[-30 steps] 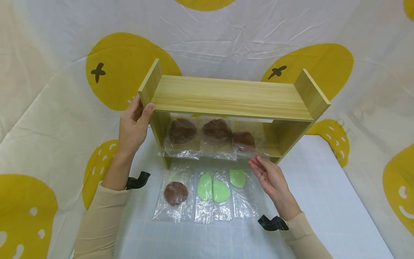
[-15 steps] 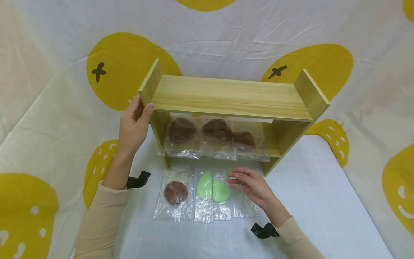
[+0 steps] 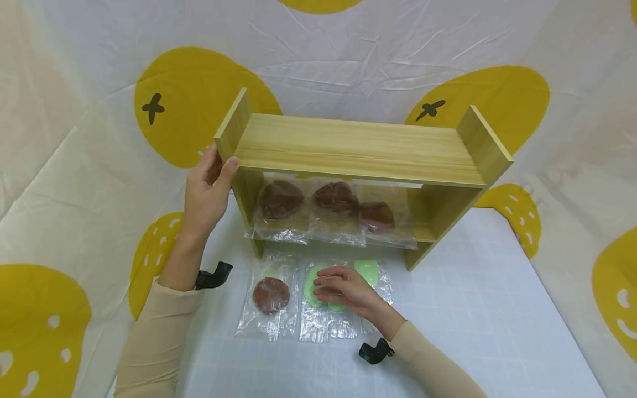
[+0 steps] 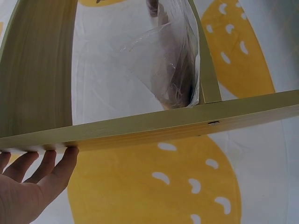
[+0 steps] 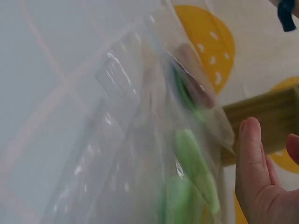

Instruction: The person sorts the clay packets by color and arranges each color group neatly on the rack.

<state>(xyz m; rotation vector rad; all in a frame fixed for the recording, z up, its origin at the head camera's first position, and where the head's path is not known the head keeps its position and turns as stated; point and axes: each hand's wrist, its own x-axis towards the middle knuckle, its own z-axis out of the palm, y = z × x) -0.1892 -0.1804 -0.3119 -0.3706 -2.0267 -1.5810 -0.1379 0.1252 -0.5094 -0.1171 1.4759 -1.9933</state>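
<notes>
My left hand (image 3: 206,190) grips the upper left side panel of a wooden shelf (image 3: 358,149), thumb at the front edge, fingers along the outer face. In the left wrist view, the fingertips (image 4: 65,158) touch that panel. My right hand (image 3: 348,290), loosely bent and holding nothing, is over the clear bags of flat green pieces (image 3: 312,284) lying before the shelf; whether it touches them I cannot tell. It partly covers two pieces and the lower part of a third green piece (image 3: 367,271). Left of these lies a bag with a round brown disc (image 3: 271,295).
Inside the shelf, several clear bags hold dark brown lumps (image 3: 282,200), their lower edges hanging over the lower board. A pale checked cloth (image 3: 478,309) covers the table. Behind it hangs a white curtain (image 3: 348,61) with yellow shapes.
My right hand has moved leftward from the shelf's lower right front, across the right-hand green piece, to above the middle bag. The left hand keeps its grip on the shelf.
</notes>
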